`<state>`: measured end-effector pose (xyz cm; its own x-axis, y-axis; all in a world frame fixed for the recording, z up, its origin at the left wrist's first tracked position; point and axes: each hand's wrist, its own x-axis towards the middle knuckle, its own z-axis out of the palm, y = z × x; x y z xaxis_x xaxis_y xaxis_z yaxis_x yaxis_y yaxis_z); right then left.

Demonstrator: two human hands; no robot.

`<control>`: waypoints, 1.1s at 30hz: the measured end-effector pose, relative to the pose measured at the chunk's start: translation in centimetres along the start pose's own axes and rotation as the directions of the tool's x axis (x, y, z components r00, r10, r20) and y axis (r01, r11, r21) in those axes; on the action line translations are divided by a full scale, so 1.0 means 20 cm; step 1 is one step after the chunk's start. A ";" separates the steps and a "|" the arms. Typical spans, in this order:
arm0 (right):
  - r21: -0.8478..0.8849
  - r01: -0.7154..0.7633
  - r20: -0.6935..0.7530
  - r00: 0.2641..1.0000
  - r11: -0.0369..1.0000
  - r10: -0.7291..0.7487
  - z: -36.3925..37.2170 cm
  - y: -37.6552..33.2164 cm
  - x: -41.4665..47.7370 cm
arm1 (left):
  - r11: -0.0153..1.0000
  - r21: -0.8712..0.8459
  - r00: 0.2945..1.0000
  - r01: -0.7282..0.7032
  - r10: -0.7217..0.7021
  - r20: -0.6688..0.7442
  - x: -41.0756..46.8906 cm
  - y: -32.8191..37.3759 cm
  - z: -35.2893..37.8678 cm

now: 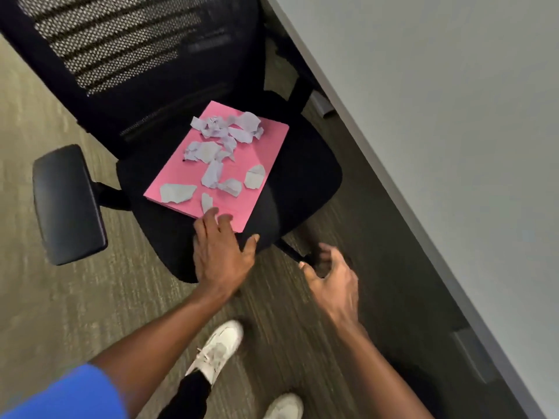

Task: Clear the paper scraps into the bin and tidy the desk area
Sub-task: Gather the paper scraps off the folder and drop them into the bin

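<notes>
A pink folder (pixel 260 146) lies flat on the black seat of an office chair (pixel 305 179). Several torn pale grey and lilac paper scraps (pixel 211 173) are scattered over the folder. My left hand (pixel 220 252) is spread open on the seat's front edge, its fingertips touching the folder's near corner. My right hand (pixel 332 279) hovers open over the carpet to the right of the seat, fingers loosely curled and holding nothing. No bin is in view.
The chair's mesh back (pixel 115 40) fills the upper left and its padded armrest (pixel 69 204) sticks out at the left. A grey desk top (pixel 453 116) runs diagonally along the right. My white shoes (pixel 220 349) stand on the carpet (pixel 45 313) below.
</notes>
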<state>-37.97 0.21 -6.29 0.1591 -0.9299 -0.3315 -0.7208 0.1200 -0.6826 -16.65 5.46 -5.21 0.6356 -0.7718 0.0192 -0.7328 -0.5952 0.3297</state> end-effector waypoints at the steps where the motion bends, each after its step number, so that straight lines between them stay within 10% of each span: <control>1: -0.031 0.051 0.011 0.999 0.998 -0.051 0.03 -0.07 0.04 | 0.997 0.029 0.998 0.069 -0.068 -0.012 0.08 -0.04 -0.03; 6: -0.121 0.227 0.128 0.969 0.966 -0.212 0.22 -0.42 0.28 | 0.961 0.094 0.952 0.261 -0.272 0.141 0.38 -0.19 -0.10; 16: -0.342 0.336 0.224 0.936 0.878 -0.271 0.61 -0.85 0.63 | 0.979 0.060 0.947 0.195 -0.204 0.249 0.61 -0.38 -0.05; 33: -0.593 0.448 0.320 0.893 0.669 -0.315 0.83 -1.13 0.99 | 0.957 0.105 0.901 -0.271 0.214 0.377 1.15 -0.51 -0.04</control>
<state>-7.30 -15.22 -8.20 0.5854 -0.7573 -0.2894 -0.8107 -0.5430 -0.2187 5.50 -6.03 -7.44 0.3248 -0.9070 -0.2680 -0.8989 -0.3841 0.2108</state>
